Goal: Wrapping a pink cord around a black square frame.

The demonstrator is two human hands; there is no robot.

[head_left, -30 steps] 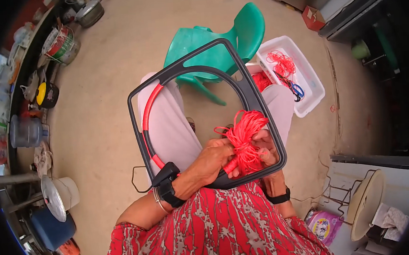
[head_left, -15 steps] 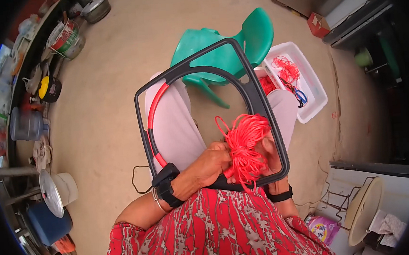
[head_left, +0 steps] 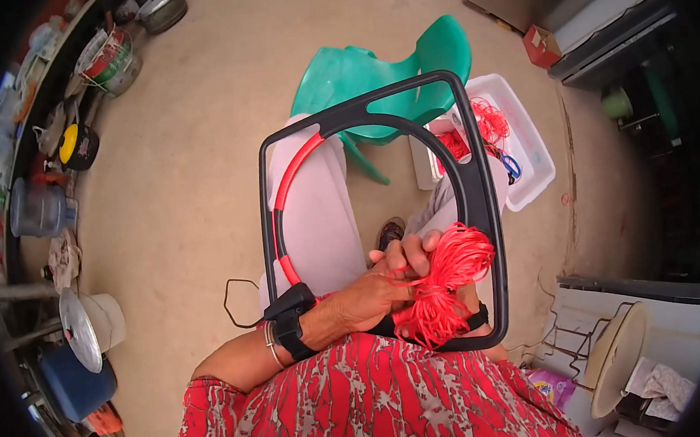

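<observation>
A black frame (head_left: 476,185), rectangular outside with a large round opening, rests over my lap. Red cord wraps (head_left: 300,160) cover parts of the opening's left curve. At its near right corner hangs a thick bundle of red cord (head_left: 452,280), gathered tight in the middle. My left hand (head_left: 372,300) is closed against the left side of the bundle, its fingertips mostly hidden. My right hand (head_left: 408,255) reaches up behind the bundle; its curled fingers show through the opening, and its palm is hidden by the cord.
Ahead stands a green plastic chair (head_left: 333,90). Right of my knee, a white tub (head_left: 536,157) holds more red cord and blue-handled scissors (head_left: 511,167). Pots and buckets line the left side. A wire rack (head_left: 577,336) and a round lid (head_left: 616,362) stand at the near right.
The frame has shifted right and slightly nearer. The cord bundle has moved right and nearer with my hands. My right hand's fingers now show left of the bundle.
</observation>
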